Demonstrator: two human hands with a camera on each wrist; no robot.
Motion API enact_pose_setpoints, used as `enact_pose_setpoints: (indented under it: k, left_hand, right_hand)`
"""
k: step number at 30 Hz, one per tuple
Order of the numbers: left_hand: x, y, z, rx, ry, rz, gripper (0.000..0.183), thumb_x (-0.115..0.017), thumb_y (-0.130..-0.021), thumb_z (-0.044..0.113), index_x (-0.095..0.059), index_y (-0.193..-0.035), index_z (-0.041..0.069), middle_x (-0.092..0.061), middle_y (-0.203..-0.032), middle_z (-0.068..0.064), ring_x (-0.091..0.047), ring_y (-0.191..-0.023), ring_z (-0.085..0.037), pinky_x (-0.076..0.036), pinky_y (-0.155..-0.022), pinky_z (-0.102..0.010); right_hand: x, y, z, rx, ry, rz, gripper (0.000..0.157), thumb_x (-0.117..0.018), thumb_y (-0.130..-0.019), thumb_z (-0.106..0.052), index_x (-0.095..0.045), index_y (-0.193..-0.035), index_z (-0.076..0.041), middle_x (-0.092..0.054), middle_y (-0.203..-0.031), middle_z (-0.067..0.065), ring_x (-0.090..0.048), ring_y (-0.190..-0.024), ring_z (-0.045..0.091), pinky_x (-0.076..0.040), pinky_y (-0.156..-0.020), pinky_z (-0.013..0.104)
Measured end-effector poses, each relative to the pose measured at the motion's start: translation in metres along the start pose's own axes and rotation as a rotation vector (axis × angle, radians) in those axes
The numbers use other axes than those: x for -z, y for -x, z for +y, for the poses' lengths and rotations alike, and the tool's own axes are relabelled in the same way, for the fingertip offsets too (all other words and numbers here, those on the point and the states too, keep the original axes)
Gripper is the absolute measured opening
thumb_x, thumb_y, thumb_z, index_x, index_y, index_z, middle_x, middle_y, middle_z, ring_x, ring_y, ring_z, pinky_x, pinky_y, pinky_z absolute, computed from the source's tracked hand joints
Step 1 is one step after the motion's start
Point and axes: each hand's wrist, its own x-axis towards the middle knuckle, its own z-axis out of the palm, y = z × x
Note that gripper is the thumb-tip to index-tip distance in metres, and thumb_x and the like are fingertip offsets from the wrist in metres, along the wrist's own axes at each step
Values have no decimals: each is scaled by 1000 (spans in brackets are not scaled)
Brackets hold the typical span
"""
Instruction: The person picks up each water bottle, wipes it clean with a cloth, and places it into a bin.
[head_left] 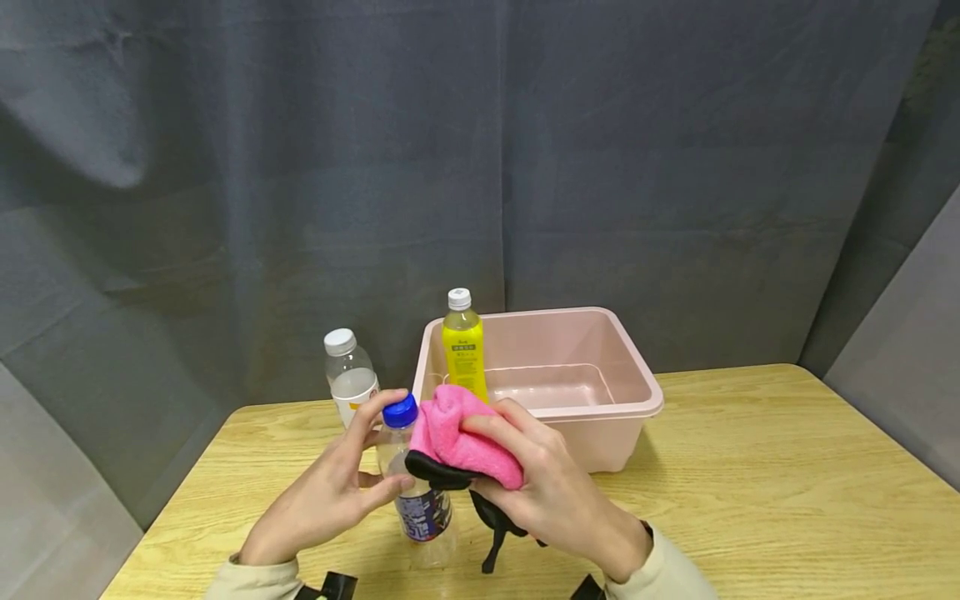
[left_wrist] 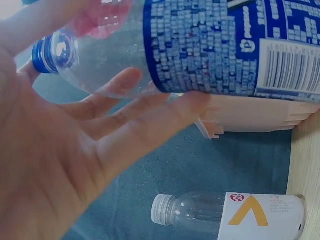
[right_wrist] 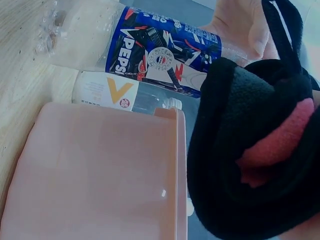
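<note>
A clear Pepsi bottle (head_left: 424, 515) with a blue cap and blue label stands upright on the table. My left hand (head_left: 327, 493) holds it, index finger at the cap and thumb against the side; the left wrist view shows the fingers around the bottle's upper part (left_wrist: 107, 60). In my right hand (head_left: 551, 487) is a bunched pink cloth (head_left: 468, 433) with black edging and a black loop. The cloth sits against the bottle's shoulder, below the cap. From the right wrist, the folded cloth (right_wrist: 250, 150) hides most of the right fingers.
Behind the hands stands a pale pink plastic basin (head_left: 600, 429). A yellow-labelled bottle (head_left: 465, 350) with a white cap is at its left side; whether inside, I cannot tell. A clear bottle (head_left: 351, 375) with a white cap stands back left. The wooden table (head_left: 765, 483) meets grey curtains.
</note>
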Motion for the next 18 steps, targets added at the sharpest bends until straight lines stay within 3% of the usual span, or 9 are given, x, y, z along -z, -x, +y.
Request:
enact_pose_setpoints:
  k: [10,15,18]
  left_hand:
    - [-11,-3,5,5,-59,96,70,-77,-92,15,-31,-145,21,-61,-132,-22,-64,-115,-41,-59,-69,-29]
    - [-17,-8,4,-20,-179,163,69,-79,-91,17,-34,-143,22,-67,-122,-15,-68,-102,-29,-55,-68,-30]
    - [-18,-9,2,-61,-225,185,69,-78,-91,12,-33,-143,22,-64,-122,-14,-65,-101,-26,-58,-77,-36]
  right_hand:
    - [12,1,5,-41,49,9,58,-85,-66,9,-66,-119,-6,-64,-107,7,-64,-91,20,-57,-77,35]
    - [17,0,7,-100,79,56,58,-84,-64,12,-68,-117,-5,-65,-103,4,-62,-89,18,-56,-74,34]
    - [18,0,8,-118,90,68,57,-84,-64,12,-68,-116,-5,-65,-102,3,-61,-89,17,-55,-74,34]
